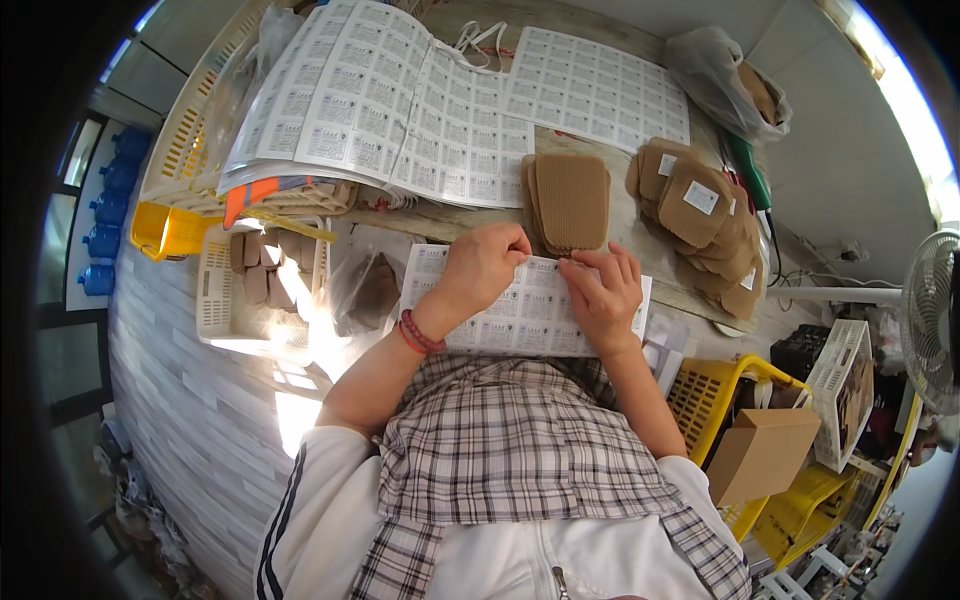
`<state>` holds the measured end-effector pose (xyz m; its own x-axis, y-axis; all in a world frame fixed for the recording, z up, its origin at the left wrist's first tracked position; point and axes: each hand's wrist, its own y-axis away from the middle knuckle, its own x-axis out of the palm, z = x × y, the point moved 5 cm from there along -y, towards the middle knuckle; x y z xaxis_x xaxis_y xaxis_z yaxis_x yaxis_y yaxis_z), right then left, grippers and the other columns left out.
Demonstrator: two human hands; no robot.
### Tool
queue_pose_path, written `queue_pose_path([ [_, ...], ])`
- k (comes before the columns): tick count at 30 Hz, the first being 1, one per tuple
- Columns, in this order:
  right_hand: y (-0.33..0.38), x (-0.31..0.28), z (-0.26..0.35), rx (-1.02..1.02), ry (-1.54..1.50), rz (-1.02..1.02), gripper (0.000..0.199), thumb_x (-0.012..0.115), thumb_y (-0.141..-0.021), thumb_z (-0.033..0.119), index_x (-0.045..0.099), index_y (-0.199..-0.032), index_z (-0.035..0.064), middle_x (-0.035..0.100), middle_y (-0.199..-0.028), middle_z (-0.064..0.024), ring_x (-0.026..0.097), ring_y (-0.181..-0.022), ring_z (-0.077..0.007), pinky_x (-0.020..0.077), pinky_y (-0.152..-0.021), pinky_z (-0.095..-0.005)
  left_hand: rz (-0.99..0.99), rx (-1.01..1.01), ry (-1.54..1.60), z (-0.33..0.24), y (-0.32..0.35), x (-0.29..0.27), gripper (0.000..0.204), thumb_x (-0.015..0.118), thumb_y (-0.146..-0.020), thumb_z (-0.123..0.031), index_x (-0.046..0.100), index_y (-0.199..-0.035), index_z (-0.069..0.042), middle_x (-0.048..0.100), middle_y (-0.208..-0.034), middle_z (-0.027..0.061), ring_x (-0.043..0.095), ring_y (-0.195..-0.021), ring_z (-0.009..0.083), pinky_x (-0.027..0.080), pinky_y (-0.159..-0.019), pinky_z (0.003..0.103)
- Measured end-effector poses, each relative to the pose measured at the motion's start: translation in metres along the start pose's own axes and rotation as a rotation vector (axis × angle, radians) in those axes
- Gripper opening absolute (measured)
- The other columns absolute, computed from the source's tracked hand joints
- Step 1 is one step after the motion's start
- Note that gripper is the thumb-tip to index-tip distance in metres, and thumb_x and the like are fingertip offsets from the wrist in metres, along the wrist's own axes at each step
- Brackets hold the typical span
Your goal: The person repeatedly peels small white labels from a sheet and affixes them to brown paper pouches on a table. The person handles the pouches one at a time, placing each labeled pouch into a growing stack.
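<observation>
The left hand [483,262] is pinning the label sheet [520,312] flat at the desk [640,215] edge, fingers curled shut on its top, while the right hand [603,290] is picking at a label, the brown pad stack [570,200] waiting just beyond.

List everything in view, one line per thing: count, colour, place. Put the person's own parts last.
sticker sheet: one, white, at the table's near edge under both hands
large sticker sheets: several, white, spread across the far table
plain tan pads: one stack, just beyond the hands
labelled tan pads: a loose pile, tan with white labels, right of the stack
plastic bag: one, clear, far right of the table
white basket: one, left, holding brown pieces
yellow crates: several, lower right
cardboard box: one, brown, in a yellow crate
fan: one, white, right edge
left hand: on the sheet, red bead bracelet at wrist
right hand: on the sheet
</observation>
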<state>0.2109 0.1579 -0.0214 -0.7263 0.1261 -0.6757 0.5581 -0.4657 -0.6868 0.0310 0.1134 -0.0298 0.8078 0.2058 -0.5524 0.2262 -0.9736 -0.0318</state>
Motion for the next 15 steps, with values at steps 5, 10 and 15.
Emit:
queue_pose_path([
  [5,0.002,0.003,-0.001,0.016,-0.049,0.000,0.019,0.075,-0.072,0.004,0.072,-0.090,0.0097,0.067,-0.095,-0.0030,0.063,-0.086,-0.0232,0.0491,-0.094,-0.0433,0.014,-0.001,-0.005,-0.002,-0.003,0.001,0.007,0.066,-0.082,-0.008,0.066,-0.086,-0.002,0.065,-0.079,0.0105,0.063,-0.075,0.0262,0.049,-0.068,0.037],
  [10,0.001,0.006,-0.009,0.201,-0.179,0.006,0.015,0.073,-0.076,0.002,0.065,-0.087,0.0058,0.067,-0.096,-0.0070,0.063,-0.088,-0.0278,0.0498,-0.091,-0.0420,0.033,0.010,-0.008,-0.003,-0.005,0.003,0.006,0.063,-0.081,-0.009,0.065,-0.083,-0.004,0.065,-0.081,0.0116,0.064,-0.081,0.0313,0.050,-0.071,0.042],
  [15,0.008,0.010,-0.014,0.299,-0.270,0.032,0.014,0.072,-0.078,0.000,0.063,-0.089,0.0038,0.066,-0.099,-0.0101,0.062,-0.091,-0.0290,0.0495,-0.084,-0.0401,0.055,0.000,-0.014,-0.004,-0.006,0.004,0.005,0.063,-0.081,-0.009,0.065,-0.083,-0.004,0.065,-0.082,0.0115,0.064,-0.080,0.0315,0.050,-0.071,0.042],
])
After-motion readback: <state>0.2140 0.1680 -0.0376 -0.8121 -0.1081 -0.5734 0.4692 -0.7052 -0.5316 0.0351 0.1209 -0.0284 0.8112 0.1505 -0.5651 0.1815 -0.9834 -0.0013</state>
